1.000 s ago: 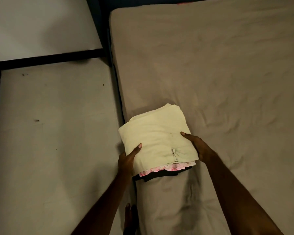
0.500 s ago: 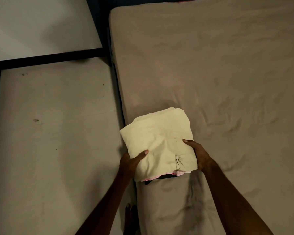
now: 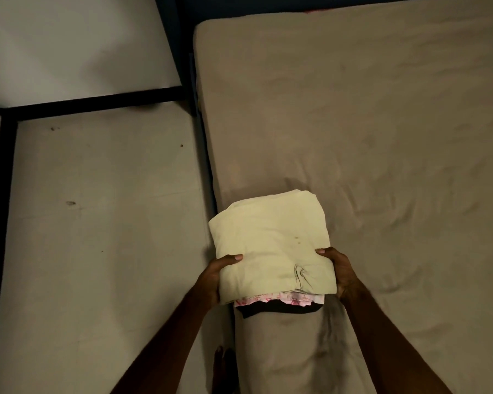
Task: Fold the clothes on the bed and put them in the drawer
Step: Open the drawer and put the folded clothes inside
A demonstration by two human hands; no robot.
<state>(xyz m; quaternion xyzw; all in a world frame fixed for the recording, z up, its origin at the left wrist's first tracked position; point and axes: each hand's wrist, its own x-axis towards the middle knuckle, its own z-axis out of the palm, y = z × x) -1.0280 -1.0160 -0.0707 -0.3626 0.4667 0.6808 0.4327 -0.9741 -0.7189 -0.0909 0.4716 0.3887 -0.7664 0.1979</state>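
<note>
A stack (image 3: 271, 245) of folded clothes sits at the near left corner of the bed (image 3: 367, 123), held between both hands. The top piece is pale yellow; under it a pink-and-white frilled edge (image 3: 279, 299) and a black layer (image 3: 276, 307) peek out on the near side. The left hand (image 3: 214, 277) grips the stack's left edge, thumb lying on the yellow cloth, the other fingers tucked under and out of sight. The right hand (image 3: 343, 273) grips the right edge the same way, thumb tip on top near the corner, fingers curled beneath. So the stack lies between the two thumbs, pinched from both sides. Whether it rests on the sheet or is lifted just clear, I cannot tell. The floor (image 3: 97, 223) lies to the left.
</note>
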